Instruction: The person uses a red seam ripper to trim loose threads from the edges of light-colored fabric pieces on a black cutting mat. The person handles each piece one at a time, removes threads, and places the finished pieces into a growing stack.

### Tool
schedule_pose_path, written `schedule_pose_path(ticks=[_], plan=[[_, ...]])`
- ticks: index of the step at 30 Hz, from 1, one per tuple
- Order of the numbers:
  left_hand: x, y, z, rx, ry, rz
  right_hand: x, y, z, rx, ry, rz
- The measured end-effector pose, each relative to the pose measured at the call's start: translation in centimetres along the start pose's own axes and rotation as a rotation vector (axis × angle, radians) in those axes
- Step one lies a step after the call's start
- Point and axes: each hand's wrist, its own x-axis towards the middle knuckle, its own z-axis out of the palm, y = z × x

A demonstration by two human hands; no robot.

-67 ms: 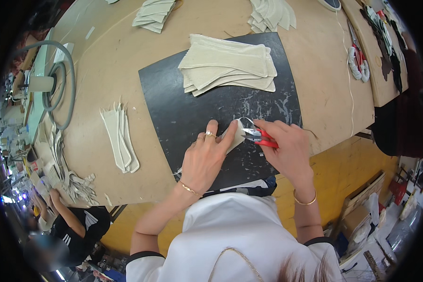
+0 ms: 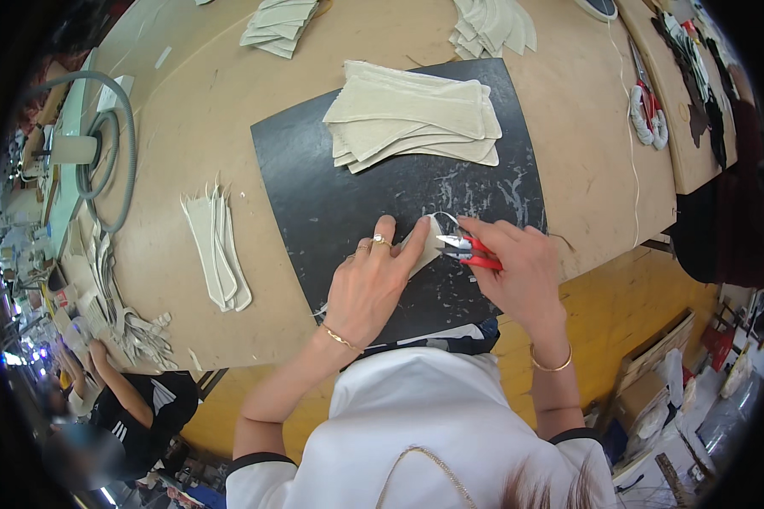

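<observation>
On the black mat (image 2: 314, 195), my left hand (image 2: 367, 284) lies with fingers spread, pressing down a cream fabric piece (image 2: 424, 254) that it partly covers. My right hand (image 2: 518, 263) is wrapped round red-handled snips (image 2: 482, 256), whose blades part beside the piece's right edge. A thin white cord (image 2: 444, 214) loops from the top of the piece toward my right fingertips; whether they pinch it I cannot tell. Farther up the mat rests a stack of similar, larger cream pieces (image 2: 416, 106).
Several narrow cream pieces (image 2: 216, 254) with loose threads lie left of the mat. More stacks (image 2: 278, 25) sit at the table's far side. Red-handled scissors (image 2: 645, 106) lie at the right, a grey hose (image 2: 127, 153) at the left. A co-worker's arm (image 2: 123, 386) shows lower left.
The snips in my right hand have turned slightly, and their blades now stand wider apart. My left hand and the fabric piece stay nearly in place.
</observation>
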Motion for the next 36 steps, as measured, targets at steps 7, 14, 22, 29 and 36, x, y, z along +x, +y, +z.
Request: schedule_pose_path(ticks=[7, 14, 22, 29, 36], plan=[[0.3, -0.7, -0.2, -0.042, -0.043, 0.053, -2.1, -1.5, 1.4, 0.009, -0.001, -0.059], [1.1, -1.2, -0.2, 0.042, -0.011, 0.151, -2.4, -1.7, 3.3, -0.223, 0.074, -0.142], [1.1, -1.2, -0.1, 0.034, -0.013, 0.142, -2.5, -1.7, 3.2, -0.329, 0.037, -0.171], [1.0, -1.3, 0.4, 0.047, 0.026, 0.154, -2.5, -1.9, 3.1, -0.344, 0.021, -0.175], [1.0, -1.6, 1.2, 0.152, 0.098, 0.183, -2.3, -2.2, 3.0, -0.34, -0.046, -0.168]])
